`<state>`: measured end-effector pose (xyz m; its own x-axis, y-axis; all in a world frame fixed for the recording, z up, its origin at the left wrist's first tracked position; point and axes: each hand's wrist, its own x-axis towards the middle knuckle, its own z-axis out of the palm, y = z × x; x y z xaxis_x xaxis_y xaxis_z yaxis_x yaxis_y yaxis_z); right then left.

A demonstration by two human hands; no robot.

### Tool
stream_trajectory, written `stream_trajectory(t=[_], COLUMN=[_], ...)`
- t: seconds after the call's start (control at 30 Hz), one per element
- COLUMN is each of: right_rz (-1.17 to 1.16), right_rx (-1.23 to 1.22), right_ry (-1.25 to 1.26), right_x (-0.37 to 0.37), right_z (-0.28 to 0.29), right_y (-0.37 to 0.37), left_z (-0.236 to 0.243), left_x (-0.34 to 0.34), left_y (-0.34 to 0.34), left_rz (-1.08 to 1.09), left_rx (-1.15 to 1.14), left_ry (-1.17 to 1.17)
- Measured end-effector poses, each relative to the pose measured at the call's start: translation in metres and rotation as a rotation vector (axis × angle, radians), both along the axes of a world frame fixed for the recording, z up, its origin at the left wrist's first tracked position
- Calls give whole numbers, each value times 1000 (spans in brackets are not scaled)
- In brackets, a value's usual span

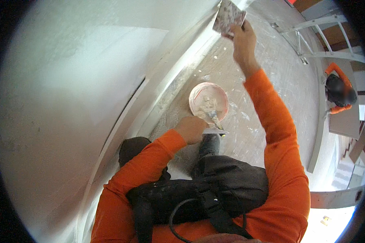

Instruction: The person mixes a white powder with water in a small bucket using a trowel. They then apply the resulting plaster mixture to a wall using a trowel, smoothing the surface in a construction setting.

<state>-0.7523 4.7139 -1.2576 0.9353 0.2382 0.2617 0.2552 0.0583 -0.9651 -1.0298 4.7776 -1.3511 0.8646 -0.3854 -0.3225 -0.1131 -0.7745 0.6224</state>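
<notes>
My right hand (246, 43) reaches far forward, its fingers closed on a wide putty knife (230, 17). Compound smears cover the flat face of that blade, which lies close to the foot of the wall (89, 77); whether it touches cannot be told. My left hand (192, 129) is closed beside my knee, gripping a thin flat plate (215, 131) seen nearly edge-on. Just beyond it stands a round pinkish-white bucket (191, 101), with pale compound (207, 104) inside. A smeared tool handle (215, 118) shows at the bucket's near side.
Along the left runs the wall, with a dark narrow gap (125, 114) low on it. White specks dot the floor (247, 93). A metal ladder (320, 36) stands at the far right. Another person in orange sleeves (340, 75) is below it, by a large board (344, 121).
</notes>
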Motion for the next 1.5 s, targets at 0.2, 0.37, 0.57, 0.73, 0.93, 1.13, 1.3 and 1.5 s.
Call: stream_trajectory(t=[0.2,0.37,0.57,0.73,0.93,1.13,1.3,1.5], right_rz=[188,641,247,-88,-291,-221,-239,-227], right_rx=[-183,-310,-228,-301,-932,-1218,-1381,-1412], right_ry=[-86,69,192,224,32,-169,-311,-265], right_x=[-194,-263,-231,-114,18,113,189,225], right_z=[-20,13,-3,-23,-113,-177,-235,-275], right_y=[21,4,-45,-123,-195,-153,-133,-117], left_z=[-70,-54,6,37,55,88,110,123], left_x=[-10,-20,-9,-9,-26,-60,-101,-104], left_y=[-24,-32,-70,-73,-13,41,63,48], left_rz=[103,-63,-368,-331,-142,204,525,678], left_rx=[-238,-206,-1,56,160,66,50,134], left_ry=[-567,-369,-41,-17,18,113,136,294])
